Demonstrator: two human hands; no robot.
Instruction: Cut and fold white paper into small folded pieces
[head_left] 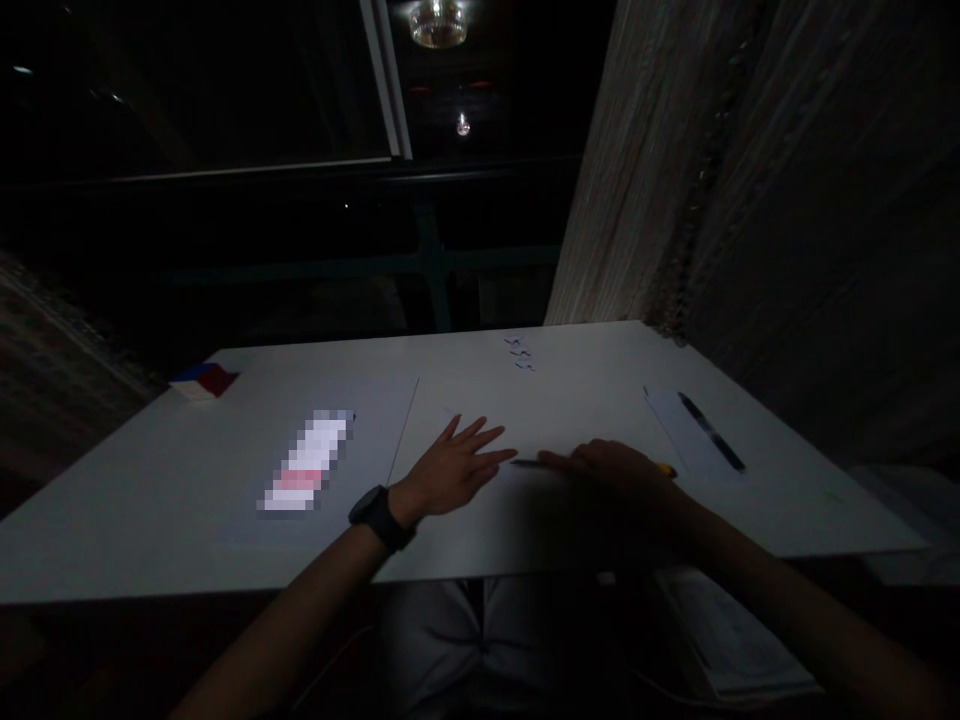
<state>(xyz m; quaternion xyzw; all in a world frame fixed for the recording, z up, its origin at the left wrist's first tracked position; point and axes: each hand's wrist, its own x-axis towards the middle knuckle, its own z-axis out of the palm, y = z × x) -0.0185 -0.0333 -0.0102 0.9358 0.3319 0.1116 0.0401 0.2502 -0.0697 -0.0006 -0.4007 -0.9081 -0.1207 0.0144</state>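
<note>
My left hand [454,468] lies flat with fingers spread on a large white sheet of paper [540,420] near the table's front edge; a dark watch sits on its wrist. Just to its right, my right hand [611,466] is closed around a thin tool with a dark blade tip and a yellow end [665,468], the tip pressed to the sheet between both hands. The light is very dim.
A white table [150,500] fills the view. On it sit a red and blue cube [204,380] at far left, a blurred card [306,462], small paper scraps [521,353], and a black pen [711,431] on paper at right. A curtain hangs right.
</note>
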